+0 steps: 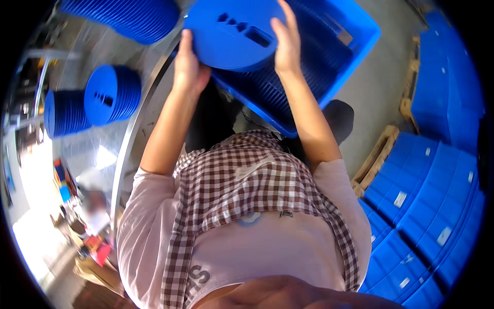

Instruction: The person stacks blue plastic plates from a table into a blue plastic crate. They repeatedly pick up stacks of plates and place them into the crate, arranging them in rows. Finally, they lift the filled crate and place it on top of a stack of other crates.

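Note:
Between my two hands is a round blue plastic disc (221, 44) with dark cut-outs across its face. My left hand (190, 67) grips its left edge, thumb up along the rim. On the opposite edge my right hand (287, 44) is closed, fingers reaching toward the far side. A thick lower edge shows, but I cannot tell whether more discs lie beneath it. The disc is held partly over a blue plastic crate (368, 33), in which rows of dark blue discs (272, 87) stand packed on edge.
On the table (77, 147) to the left lie a disc stack (100, 98), a second stack (67, 116) and a larger far stack (126, 20). Blue crates (406, 180) stand at right beside wooden pallets (378, 154). A blurred person (95, 201) is at far left.

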{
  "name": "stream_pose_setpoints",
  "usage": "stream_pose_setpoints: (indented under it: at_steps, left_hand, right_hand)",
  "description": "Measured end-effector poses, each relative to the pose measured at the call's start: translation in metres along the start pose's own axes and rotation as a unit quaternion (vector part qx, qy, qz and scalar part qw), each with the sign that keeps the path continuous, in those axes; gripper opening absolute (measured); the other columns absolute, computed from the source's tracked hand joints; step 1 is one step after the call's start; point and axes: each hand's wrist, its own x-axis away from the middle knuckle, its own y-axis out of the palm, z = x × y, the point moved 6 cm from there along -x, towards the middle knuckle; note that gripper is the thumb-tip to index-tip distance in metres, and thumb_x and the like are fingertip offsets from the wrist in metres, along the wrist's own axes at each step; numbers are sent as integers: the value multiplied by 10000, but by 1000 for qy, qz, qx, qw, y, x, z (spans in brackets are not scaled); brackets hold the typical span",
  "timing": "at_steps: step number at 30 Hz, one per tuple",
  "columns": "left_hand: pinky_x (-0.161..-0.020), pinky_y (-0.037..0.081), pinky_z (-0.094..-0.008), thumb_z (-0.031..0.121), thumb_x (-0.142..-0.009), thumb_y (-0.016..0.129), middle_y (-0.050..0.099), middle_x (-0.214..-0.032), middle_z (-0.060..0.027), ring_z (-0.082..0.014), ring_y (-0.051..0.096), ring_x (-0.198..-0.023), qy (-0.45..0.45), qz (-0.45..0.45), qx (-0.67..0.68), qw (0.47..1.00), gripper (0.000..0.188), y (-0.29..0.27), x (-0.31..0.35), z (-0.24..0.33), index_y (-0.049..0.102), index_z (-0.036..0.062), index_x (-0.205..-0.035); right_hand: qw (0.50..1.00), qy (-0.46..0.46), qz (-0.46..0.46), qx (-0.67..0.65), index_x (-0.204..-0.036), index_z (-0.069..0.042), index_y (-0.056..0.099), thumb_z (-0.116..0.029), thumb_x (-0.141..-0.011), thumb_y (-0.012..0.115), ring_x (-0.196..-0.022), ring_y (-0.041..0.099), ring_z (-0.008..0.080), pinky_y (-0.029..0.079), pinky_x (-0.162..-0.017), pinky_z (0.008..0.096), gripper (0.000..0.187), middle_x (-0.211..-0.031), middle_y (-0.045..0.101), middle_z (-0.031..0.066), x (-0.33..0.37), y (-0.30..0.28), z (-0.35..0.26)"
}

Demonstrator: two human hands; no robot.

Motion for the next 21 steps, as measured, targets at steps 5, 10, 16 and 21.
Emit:
stream_pose_setpoints:
  at_steps: [5, 10, 16, 21]
  left_hand:
    - [-1071, 302, -429, 393, -969, 430, 453, -1348, -154, -275, 434, -1238, 50, 42, -10, 998, 553, -50, 11, 24, 374, -13, -1340]
    - [-1071, 303, -433, 382, -968, 433, 451, -1351, -140, -274, 433, -1240, 91, 88, 13, 992, 536, -101, 27, 45, 374, 6, -1345]
    - [-1044, 335, -403, 359, -970, 441, 478, -1317, -115, -226, 460, -1201, 116, 68, -44, 990, 502, -102, 9, 5, 380, 22, -1337]
    - [-1022, 358, -382, 382, -964, 458, 469, -1296, -123, -227, 457, -1184, 21, 29, -99, 994, 534, -76, -17, -66, 341, 48, -1363]
  right_hand:
    - [996, -10, -63, 67, -1389, -59, 359, -276, -925, 448, -1299, 374, 245, 287, -1077, 378, 520, -1379, 425, 151, 10, 51, 26]
    - [992, 1, -118, 48, -1383, -29, 357, -232, -922, 430, -1271, 396, 250, 274, -1080, 366, 509, -1357, 438, 153, 20, 101, 60]
    - [996, 17, -83, 41, -1397, -36, 333, -279, -910, 479, -1255, 406, 243, 277, -1074, 361, 563, -1346, 442, 145, 27, 53, 89]
    - [998, 53, 13, 31, -1403, -32, 316, -170, -893, 460, -1237, 425, 246, 316, -1055, 351, 547, -1359, 429, 148, 43, -22, 86]
